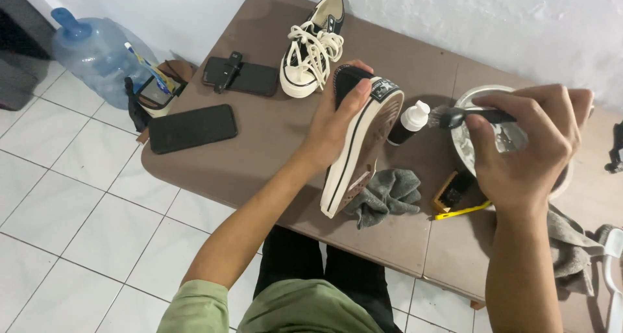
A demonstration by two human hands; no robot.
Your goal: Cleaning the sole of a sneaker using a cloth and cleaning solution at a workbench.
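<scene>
Brown table: left hand clamps sneaker mid-table; right hand grips brush over bowl.

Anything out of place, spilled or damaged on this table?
One oddity: the nearer black phone overhangs the table edge by a corner. Otherwise nothing stands out. Left hand holds a black sneaker sole-up; right hand holds a brush over the bowl.

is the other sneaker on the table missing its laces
No, the second sneaker stands on the table with its white laces threaded, while the left hand holds the other one.
</scene>
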